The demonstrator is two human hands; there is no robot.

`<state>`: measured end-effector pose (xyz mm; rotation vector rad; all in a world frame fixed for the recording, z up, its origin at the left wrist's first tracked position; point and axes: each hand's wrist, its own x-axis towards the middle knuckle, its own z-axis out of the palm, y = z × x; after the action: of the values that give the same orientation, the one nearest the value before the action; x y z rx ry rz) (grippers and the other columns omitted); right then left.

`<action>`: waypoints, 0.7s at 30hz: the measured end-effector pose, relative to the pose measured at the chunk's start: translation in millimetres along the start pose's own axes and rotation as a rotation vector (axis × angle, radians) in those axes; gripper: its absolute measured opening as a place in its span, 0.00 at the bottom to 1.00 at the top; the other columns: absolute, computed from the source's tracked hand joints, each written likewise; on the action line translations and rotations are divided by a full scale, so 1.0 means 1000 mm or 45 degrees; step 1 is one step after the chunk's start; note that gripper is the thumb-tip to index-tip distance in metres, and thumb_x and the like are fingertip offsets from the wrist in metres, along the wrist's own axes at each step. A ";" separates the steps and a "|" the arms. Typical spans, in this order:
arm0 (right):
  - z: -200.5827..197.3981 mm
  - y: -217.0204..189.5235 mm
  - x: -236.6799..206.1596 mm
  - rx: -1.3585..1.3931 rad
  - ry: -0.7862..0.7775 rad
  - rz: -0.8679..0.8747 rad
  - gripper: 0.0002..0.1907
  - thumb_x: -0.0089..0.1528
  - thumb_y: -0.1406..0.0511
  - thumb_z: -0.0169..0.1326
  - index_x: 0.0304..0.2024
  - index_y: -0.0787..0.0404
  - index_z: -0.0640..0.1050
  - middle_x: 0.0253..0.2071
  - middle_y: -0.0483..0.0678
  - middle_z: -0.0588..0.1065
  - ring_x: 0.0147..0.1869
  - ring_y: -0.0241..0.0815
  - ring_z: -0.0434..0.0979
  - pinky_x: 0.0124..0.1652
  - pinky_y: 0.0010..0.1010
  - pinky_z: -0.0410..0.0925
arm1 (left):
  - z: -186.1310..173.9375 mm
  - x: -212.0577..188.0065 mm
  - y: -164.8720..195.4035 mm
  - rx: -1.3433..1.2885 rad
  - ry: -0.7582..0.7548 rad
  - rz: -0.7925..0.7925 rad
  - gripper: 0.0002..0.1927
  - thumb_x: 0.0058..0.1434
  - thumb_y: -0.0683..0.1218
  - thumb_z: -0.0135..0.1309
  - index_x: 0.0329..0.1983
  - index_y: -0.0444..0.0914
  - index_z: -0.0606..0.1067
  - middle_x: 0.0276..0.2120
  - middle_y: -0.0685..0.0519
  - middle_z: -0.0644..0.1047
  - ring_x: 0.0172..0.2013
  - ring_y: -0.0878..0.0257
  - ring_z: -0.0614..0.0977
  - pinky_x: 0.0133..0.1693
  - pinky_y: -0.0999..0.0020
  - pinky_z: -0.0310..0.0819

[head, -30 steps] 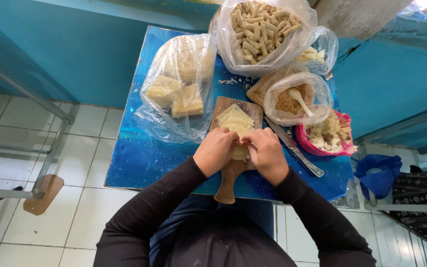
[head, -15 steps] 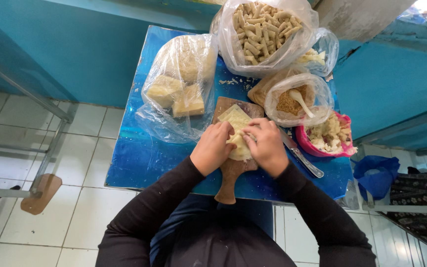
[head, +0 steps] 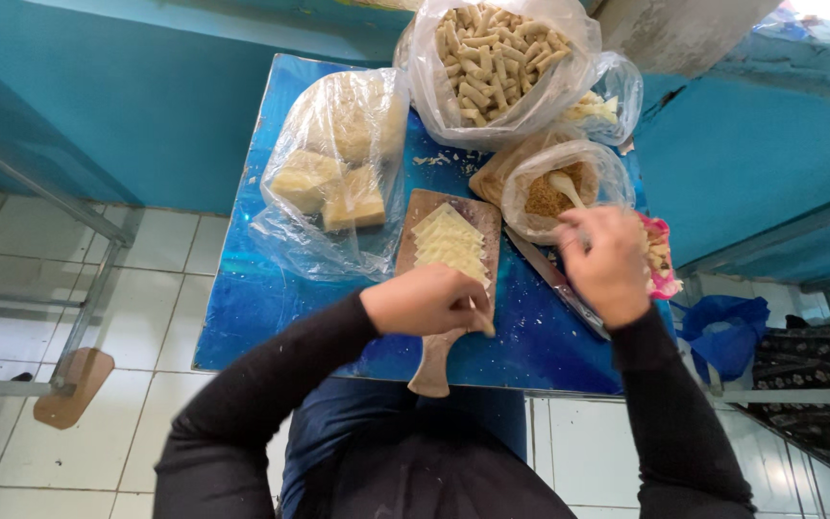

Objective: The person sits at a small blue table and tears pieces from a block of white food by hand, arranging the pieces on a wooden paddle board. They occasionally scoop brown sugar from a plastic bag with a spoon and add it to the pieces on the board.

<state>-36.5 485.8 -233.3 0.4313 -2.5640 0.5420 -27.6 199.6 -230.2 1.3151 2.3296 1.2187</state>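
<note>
One head view looks straight down on a small blue worktop above a tiled floor. A wooden board lies in the middle, its long axis running away from the person, its handle pointing back toward the body. A fanned stack of pale yellow wrappers sits on the far half of the board, thin, square-cut and overlapping.

The left hand rests on the near end of the board, just on the body side of the wrappers. Its fingers are curled loosely and seem to pinch something small and pale at the board's right edge; what it is cannot be told.

The right hand is over to the right, touching the near rim of a plastic bag of brown filling with a spoon in it. Its fingers bend downward; whether they hold anything cannot be told. The left hand is nearer the wrappers.

A knife lies between board and right hand. Bags of pale blocks and rolled sticks sit farther off.
</note>
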 end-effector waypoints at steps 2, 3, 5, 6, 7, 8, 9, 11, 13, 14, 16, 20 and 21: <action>-0.005 0.013 0.003 -0.310 0.160 0.037 0.14 0.64 0.60 0.61 0.49 0.59 0.81 0.46 0.56 0.77 0.49 0.59 0.74 0.49 0.46 0.67 | -0.011 0.022 -0.002 -0.127 -0.237 0.149 0.08 0.57 0.43 0.60 0.40 0.40 0.82 0.31 0.48 0.83 0.32 0.53 0.85 0.37 0.59 0.78; -0.006 0.018 0.005 -0.345 0.137 0.065 0.14 0.64 0.59 0.61 0.49 0.59 0.81 0.45 0.56 0.78 0.48 0.60 0.75 0.48 0.47 0.67 | -0.018 0.039 -0.002 -0.042 -0.051 0.166 0.08 0.57 0.44 0.61 0.39 0.40 0.82 0.30 0.48 0.82 0.31 0.54 0.84 0.36 0.59 0.78; -0.003 0.027 0.008 -0.408 0.081 0.123 0.14 0.64 0.58 0.61 0.49 0.58 0.82 0.42 0.56 0.79 0.45 0.60 0.75 0.45 0.48 0.68 | -0.043 0.075 -0.003 0.239 0.364 0.350 0.08 0.57 0.47 0.65 0.36 0.39 0.82 0.31 0.46 0.82 0.33 0.53 0.83 0.38 0.60 0.77; 0.000 0.030 0.009 -0.376 0.065 0.119 0.14 0.64 0.58 0.61 0.48 0.58 0.81 0.43 0.56 0.79 0.45 0.60 0.75 0.45 0.48 0.68 | -0.055 0.090 -0.002 0.026 0.484 0.032 0.19 0.60 0.44 0.58 0.56 0.39 0.78 0.35 0.46 0.84 0.32 0.58 0.84 0.40 0.65 0.80; 0.004 0.032 0.011 -0.346 0.049 0.114 0.15 0.65 0.58 0.61 0.48 0.59 0.81 0.43 0.56 0.79 0.45 0.60 0.75 0.45 0.48 0.68 | -0.070 0.100 -0.003 -0.283 0.557 -0.076 0.16 0.62 0.45 0.59 0.52 0.36 0.78 0.39 0.45 0.84 0.36 0.59 0.85 0.42 0.66 0.82; 0.007 0.033 0.012 -0.316 0.035 0.108 0.15 0.65 0.57 0.61 0.48 0.60 0.81 0.43 0.56 0.80 0.44 0.60 0.76 0.44 0.49 0.68 | -0.082 0.109 -0.002 -0.591 0.627 -0.182 0.13 0.64 0.45 0.59 0.49 0.34 0.79 0.43 0.44 0.85 0.40 0.61 0.86 0.44 0.66 0.83; 0.010 0.034 0.013 -0.302 0.027 0.116 0.15 0.64 0.58 0.61 0.48 0.60 0.81 0.42 0.56 0.79 0.44 0.60 0.76 0.44 0.49 0.68 | -0.092 0.112 0.001 -0.688 0.763 -0.118 0.21 0.64 0.44 0.61 0.58 0.35 0.70 0.49 0.46 0.81 0.44 0.64 0.83 0.47 0.66 0.82; 0.014 0.032 0.015 -0.275 0.016 0.132 0.16 0.63 0.58 0.61 0.48 0.61 0.80 0.41 0.57 0.79 0.45 0.60 0.77 0.44 0.49 0.69 | -0.103 0.113 0.005 -0.875 1.030 0.031 0.43 0.63 0.42 0.64 0.75 0.41 0.53 0.61 0.50 0.72 0.53 0.69 0.79 0.53 0.68 0.80; 0.016 0.031 0.016 -0.210 0.084 0.092 0.12 0.64 0.62 0.60 0.47 0.61 0.80 0.42 0.57 0.79 0.46 0.60 0.78 0.45 0.47 0.70 | -0.095 0.105 -0.001 -0.616 0.954 -0.084 0.28 0.65 0.43 0.60 0.66 0.37 0.65 0.53 0.46 0.79 0.47 0.65 0.83 0.49 0.68 0.81; 0.016 0.030 0.016 -0.175 0.113 0.076 0.11 0.65 0.63 0.60 0.47 0.61 0.80 0.42 0.57 0.79 0.47 0.60 0.78 0.46 0.46 0.70 | -0.086 0.097 -0.002 -0.488 0.911 -0.146 0.22 0.65 0.44 0.58 0.61 0.35 0.71 0.49 0.44 0.82 0.45 0.64 0.85 0.47 0.68 0.81; 0.015 0.028 0.019 -0.092 0.149 0.096 0.10 0.65 0.65 0.61 0.47 0.62 0.81 0.41 0.57 0.78 0.45 0.59 0.78 0.44 0.44 0.70 | -0.060 0.080 -0.005 -0.205 0.858 -0.259 0.22 0.61 0.45 0.62 0.58 0.36 0.74 0.45 0.46 0.83 0.38 0.57 0.84 0.42 0.66 0.80; 0.015 0.025 0.031 0.222 0.096 0.179 0.13 0.60 0.69 0.63 0.48 0.63 0.82 0.39 0.56 0.78 0.35 0.51 0.78 0.37 0.37 0.69 | -0.014 0.036 -0.018 0.148 0.692 -0.065 0.19 0.59 0.43 0.61 0.54 0.37 0.76 0.41 0.44 0.79 0.39 0.50 0.82 0.42 0.59 0.76; 0.015 0.025 0.035 0.262 0.106 0.148 0.12 0.62 0.70 0.61 0.48 0.63 0.83 0.39 0.55 0.78 0.36 0.48 0.79 0.38 0.35 0.70 | -0.007 0.026 -0.021 0.204 0.674 -0.044 0.18 0.60 0.44 0.61 0.52 0.36 0.76 0.41 0.44 0.79 0.42 0.48 0.81 0.43 0.56 0.75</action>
<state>-81.4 494.1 -235.3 0.3230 -2.4735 0.8531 -59.4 210.4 -235.8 1.0864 2.8459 1.5486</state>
